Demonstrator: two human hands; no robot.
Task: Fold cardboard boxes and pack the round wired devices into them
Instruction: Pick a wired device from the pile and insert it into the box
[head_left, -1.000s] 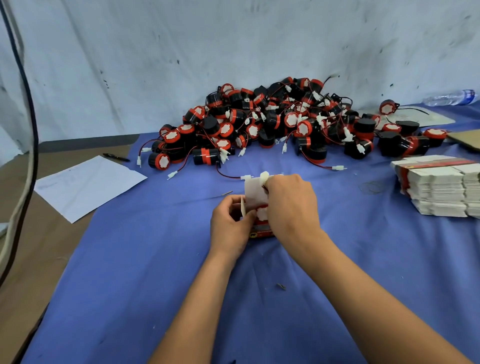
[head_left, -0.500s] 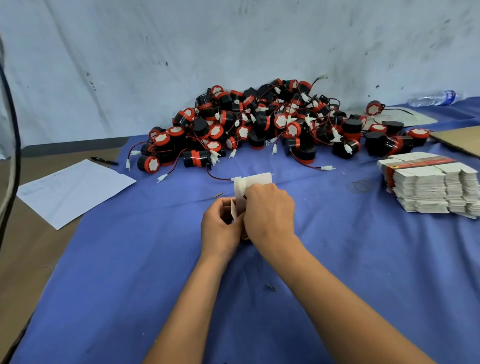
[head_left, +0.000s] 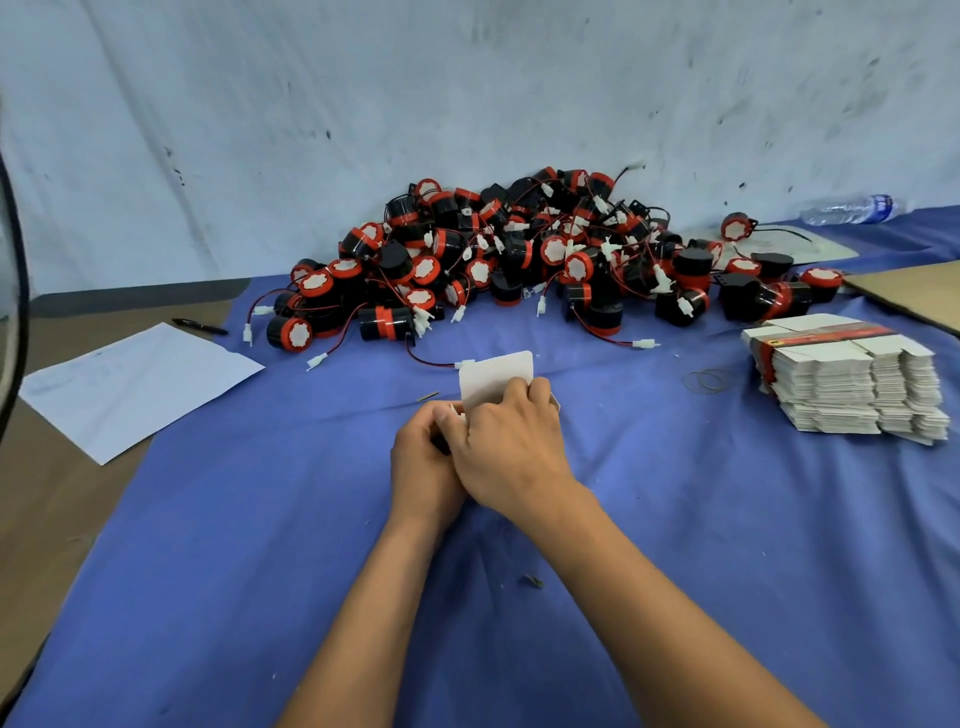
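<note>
Both hands, left (head_left: 423, 464) & right (head_left: 511, 448), pinch a white box (head_left: 496, 376) w/ flap up, mid surface (head_left: 727, 519); devices (head_left: 519, 260) piled far.

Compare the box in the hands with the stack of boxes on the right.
The box is single and gripped by the left hand and right hand, one flap raised; the stack holds many, flat, untouched on the cloth. Both are whitish cardboard.

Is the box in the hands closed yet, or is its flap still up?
Still open: the box's white flap stands upright above the right hand. Both hands grip the box; its body is hidden.
</note>
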